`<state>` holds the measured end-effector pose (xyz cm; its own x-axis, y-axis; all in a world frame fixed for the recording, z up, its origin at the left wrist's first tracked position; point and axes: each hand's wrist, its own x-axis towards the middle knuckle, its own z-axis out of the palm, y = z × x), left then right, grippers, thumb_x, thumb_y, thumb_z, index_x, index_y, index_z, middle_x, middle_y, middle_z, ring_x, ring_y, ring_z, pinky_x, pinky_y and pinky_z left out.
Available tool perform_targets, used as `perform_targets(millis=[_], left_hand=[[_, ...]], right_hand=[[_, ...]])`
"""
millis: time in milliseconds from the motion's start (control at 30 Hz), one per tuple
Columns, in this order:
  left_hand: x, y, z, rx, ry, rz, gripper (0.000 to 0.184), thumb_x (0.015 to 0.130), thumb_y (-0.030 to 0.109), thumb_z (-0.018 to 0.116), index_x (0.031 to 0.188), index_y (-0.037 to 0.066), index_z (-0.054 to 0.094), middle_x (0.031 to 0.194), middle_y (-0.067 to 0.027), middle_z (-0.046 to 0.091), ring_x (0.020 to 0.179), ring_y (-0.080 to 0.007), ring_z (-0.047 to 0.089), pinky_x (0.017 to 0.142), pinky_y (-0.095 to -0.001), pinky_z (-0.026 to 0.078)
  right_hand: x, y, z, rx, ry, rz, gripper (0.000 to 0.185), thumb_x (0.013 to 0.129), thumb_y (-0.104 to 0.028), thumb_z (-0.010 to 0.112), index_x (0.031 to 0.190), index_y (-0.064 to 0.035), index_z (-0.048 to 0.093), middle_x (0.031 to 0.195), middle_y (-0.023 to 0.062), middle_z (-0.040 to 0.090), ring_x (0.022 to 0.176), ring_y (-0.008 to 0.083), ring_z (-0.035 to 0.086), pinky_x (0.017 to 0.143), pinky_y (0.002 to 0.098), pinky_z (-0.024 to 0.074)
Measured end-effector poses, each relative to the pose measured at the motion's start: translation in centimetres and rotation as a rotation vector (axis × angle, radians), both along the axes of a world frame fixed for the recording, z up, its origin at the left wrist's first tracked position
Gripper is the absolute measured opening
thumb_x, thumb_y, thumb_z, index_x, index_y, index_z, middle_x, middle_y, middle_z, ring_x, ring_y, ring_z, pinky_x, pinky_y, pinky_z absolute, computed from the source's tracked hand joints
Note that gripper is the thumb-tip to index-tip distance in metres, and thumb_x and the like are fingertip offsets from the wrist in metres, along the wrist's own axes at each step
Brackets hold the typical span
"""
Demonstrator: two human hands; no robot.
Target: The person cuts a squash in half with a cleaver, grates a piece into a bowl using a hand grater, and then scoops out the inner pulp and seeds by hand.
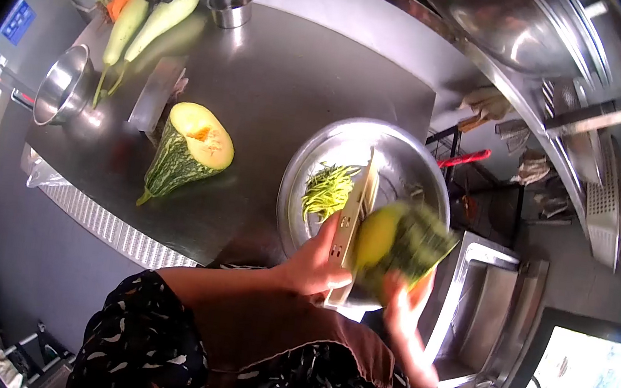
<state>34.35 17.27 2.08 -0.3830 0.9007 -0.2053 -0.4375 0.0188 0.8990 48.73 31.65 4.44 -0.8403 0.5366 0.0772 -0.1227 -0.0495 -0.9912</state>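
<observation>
Brown apron (254,334) — blurred green-yellow squash (420,245) clasped in right grip (407,300), slicer (350,226) in left grip (311,265).

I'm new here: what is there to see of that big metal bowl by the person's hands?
The big metal bowl is wide, round and silvery, its smooth wall shining like steel. It sits mouth up at the counter's edge, base hidden. Thin green strips lie heaped inside it. The slicer in the left hand slants across its opening; whether it touches the rim is unclear. The slicer, right hand and blurred squash piece hide part of it.
</observation>
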Motion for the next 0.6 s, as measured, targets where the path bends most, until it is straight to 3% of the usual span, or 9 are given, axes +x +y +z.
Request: perform_targets(millis=[67, 133, 200, 267, 333, 367, 433, 533, 600], left_hand=[[-0.3, 0.4, -2.5, 0.01, 0.239, 0.036, 0.096, 0.07, 0.012, 0.065, 0.142, 0.0, 0.003, 0.115, -0.0235, 0.049, 0.088, -0.0279, 0.059, 0.073, -0.038, 0.049], [1.5, 0.4, -3.7, -0.082, 0.222, -0.102, 0.096, 0.07, 0.014, 0.066, 0.142, -0.001, 0.004, 0.11, -0.026, 0.05, 0.087, -0.0298, 0.059, 0.074, -0.0375, 0.049], [1.8, 0.2, -2.0, -0.136, 0.23, -0.187, 0.098, 0.069, 0.016, 0.067, 0.141, -0.003, 0.003, 0.102, -0.0267, 0.053, 0.089, -0.0311, 0.059, 0.077, -0.0365, 0.048], [2.2, 0.5, -4.0, 0.071, 0.455, -0.098, 0.098, 0.069, 0.015, 0.067, 0.141, -0.005, 0.002, 0.102, -0.0262, 0.054, 0.093, -0.0303, 0.059, 0.081, -0.0365, 0.047], [1.2, 1.1, -3.7, -0.046, 0.085, -0.13, 0.097, 0.069, 0.015, 0.067, 0.141, -0.005, 0.005, 0.111, -0.0252, 0.051, 0.107, -0.0278, 0.052, 0.091, -0.0378, 0.042], [0.7, 1.4, -3.2, -0.039, 0.127, -0.065, 0.096, 0.069, 0.015, 0.067, 0.141, -0.005, 0.006, 0.11, -0.0246, 0.052, 0.104, -0.0279, 0.053, 0.088, -0.0378, 0.043], [0.7, 1.9, -3.9, 0.098, 0.31, 0.067, 0.093, 0.068, 0.014, 0.066, 0.14, -0.003, 0.008, 0.105, -0.0237, 0.053, 0.097, -0.0283, 0.056, 0.082, -0.0379, 0.046], [0.9, 0.6, -0.7, -0.189, 0.204, -0.199, 0.094, 0.068, 0.013, 0.065, 0.14, -0.002, 0.007, 0.104, -0.0241, 0.053, 0.095, -0.0292, 0.057, 0.08, -0.0378, 0.046], [1.8, 0.5, -2.5, -0.051, 0.283, -0.162, 0.095, 0.068, 0.013, 0.067, 0.14, -0.002, 0.006, 0.106, -0.0253, 0.053, 0.096, -0.0287, 0.057, 0.08, -0.0374, 0.047]], right_hand=[[-1.0, -2.7, 1.2, 0.088, -0.019, -0.157, 0.07, 0.086, -0.02, 0.064, 0.141, -0.0067, 0.023, 0.128, 0.0071, 0.044, 0.104, 0.0137, 0.052, 0.082, 0.0283, 0.0463], [-2.7, 0.1, -4.1, -0.186, -0.036, -0.567, 0.06, 0.084, -0.019, 0.065, 0.134, -0.0045, 0.034, 0.121, 0.0078, 0.051, 0.1, 0.0156, 0.053, 0.08, 0.0265, 0.0433], [-6.4, 5.1, -4.6, 0.03, -0.156, -0.643, 0.035, 0.085, -0.014, 0.061, 0.115, -0.0023, 0.047, 0.102, 0.0063, 0.058, 0.089, 0.0142, 0.056, 0.079, 0.0287, 0.0444], [-5.1, 6.2, -3.7, -0.032, -0.142, -0.493, 0.056, 0.082, -0.016, 0.068, 0.127, -0.0013, 0.038, 0.107, 0.0069, 0.054, 0.088, 0.0154, 0.054, 0.079, 0.0271, 0.0453], [-1.9, 2.2, -1.6, -0.025, -0.117, -0.321, 0.068, 0.082, -0.019, 0.068, 0.134, -0.0026, 0.028, 0.109, 0.007, 0.053, 0.086, 0.0144, 0.054, 0.08, 0.0296, 0.0468], [-0.3, 0.4, -0.5, 0.007, -0.032, -0.134, 0.059, 0.083, -0.017, 0.066, 0.132, -0.0067, 0.035, 0.104, 0.003, 0.052, 0.082, 0.0098, 0.052, 0.073, 0.0253, 0.0462], [-0.6, -0.4, -1.3, 0.242, -0.06, -0.215, 0.075, 0.082, -0.019, 0.069, 0.141, -0.0088, 0.024, 0.114, 0.0051, 0.048, 0.088, 0.0114, 0.052, 0.078, 0.0277, 0.0463], [-2.9, 4.2, -8.1, -0.052, -0.231, -0.64, 0.064, 0.086, -0.017, 0.061, 0.138, -0.004, 0.026, 0.112, 0.0063, 0.053, 0.091, 0.0146, 0.053, 0.086, 0.0299, 0.0421], [-7.2, 5.7, -4.0, 0.1, -0.121, -0.48, 0.046, 0.084, -0.014, 0.062, 0.123, -0.0026, 0.042, 0.104, 0.0065, 0.056, 0.089, 0.0142, 0.053, 0.081, 0.0275, 0.0426]])
